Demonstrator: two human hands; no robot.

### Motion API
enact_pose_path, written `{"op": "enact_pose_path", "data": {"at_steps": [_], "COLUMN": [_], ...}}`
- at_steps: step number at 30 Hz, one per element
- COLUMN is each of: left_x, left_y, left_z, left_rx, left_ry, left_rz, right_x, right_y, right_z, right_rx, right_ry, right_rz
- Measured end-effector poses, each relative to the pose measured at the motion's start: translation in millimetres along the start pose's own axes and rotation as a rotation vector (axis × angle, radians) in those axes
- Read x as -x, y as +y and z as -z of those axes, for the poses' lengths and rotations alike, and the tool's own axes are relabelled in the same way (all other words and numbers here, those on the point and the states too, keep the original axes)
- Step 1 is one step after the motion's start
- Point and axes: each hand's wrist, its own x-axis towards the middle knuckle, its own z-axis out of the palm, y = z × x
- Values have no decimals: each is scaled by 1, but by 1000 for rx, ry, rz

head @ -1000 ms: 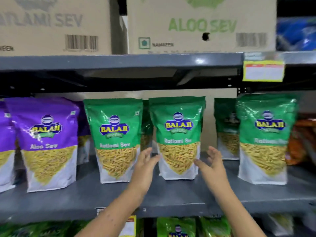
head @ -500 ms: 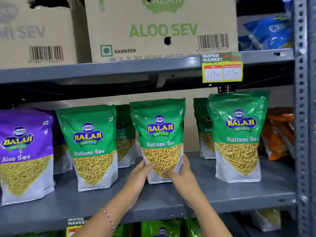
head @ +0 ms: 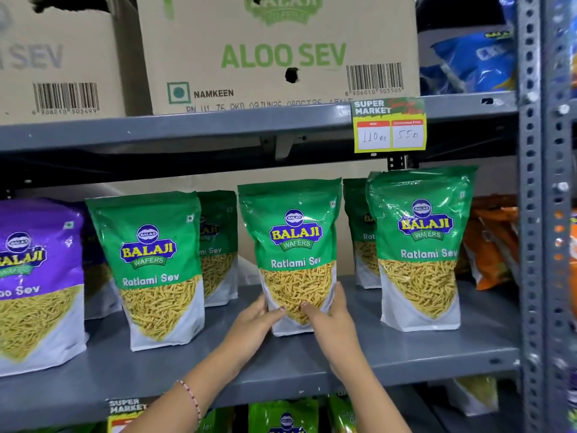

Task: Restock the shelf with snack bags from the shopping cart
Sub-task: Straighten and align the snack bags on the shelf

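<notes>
A green Ratlami Sev bag point(head: 293, 242) stands upright on the grey shelf point(head: 406, 357), near its middle. My left hand point(head: 253, 326) grips the bag's lower left side and my right hand point(head: 331, 320) grips its lower right, fingers across the front. Another green Ratlami Sev bag point(head: 153, 270) stands to the left and a third point(head: 418, 245) to the right, with more green bags behind them. The shopping cart is out of view.
A purple Aloo Sev bag point(head: 34, 282) stands at far left. Orange bags point(head: 490, 245) lie at the right by the perforated upright post point(head: 530, 214). Cardboard boxes point(head: 281, 51) sit on the upper shelf, above a price tag point(head: 390, 126). More bags fill the shelf below.
A second ago both hands were open beside the middle bag; they then closed on its lower sides and still hold it. The view has shifted to the right and closer.
</notes>
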Motion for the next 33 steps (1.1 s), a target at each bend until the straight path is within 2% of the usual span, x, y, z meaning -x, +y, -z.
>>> {"op": "enact_pose_path", "data": {"at_steps": [3, 5, 8, 10, 12, 14, 17, 20, 24, 28, 33], "left_x": [4, 13, 41, 65, 77, 77, 75, 71, 72, 78, 83], "left_y": [2, 4, 13, 21, 17, 3, -10, -8, -5, -1, -1], "left_z": [7, 21, 53, 87, 133, 168, 193, 198, 193, 189, 185], "left_rx": [87, 201, 197, 186, 185, 186, 199, 148, 26, 51, -128], "left_ry": [39, 177, 469, 660, 817, 887, 773, 551, 368, 373, 317], "left_rz": [17, 1, -174, -287, -319, -256, -68, -19, -69, -83, -84], "right_x": [-1, 1, 14, 26, 34, 35, 28, 24, 25, 24, 14], "right_y": [2, 2, -1, -7, -13, -16, -12, -7, -8, -5, 13], "right_z": [-1, -1, -6, -24, -62, -103, -154, -181, -191, -190, -187], "right_rx": [-20, -14, -41, -35, -42, -67, -41, 35, 91, 180, 164], "right_ry": [47, 152, 391, 470, 328, 64, -290, -441, -468, -393, -293], "right_rz": [-34, -38, 213, 364, 385, 275, -49, -134, -33, -4, 53]}}
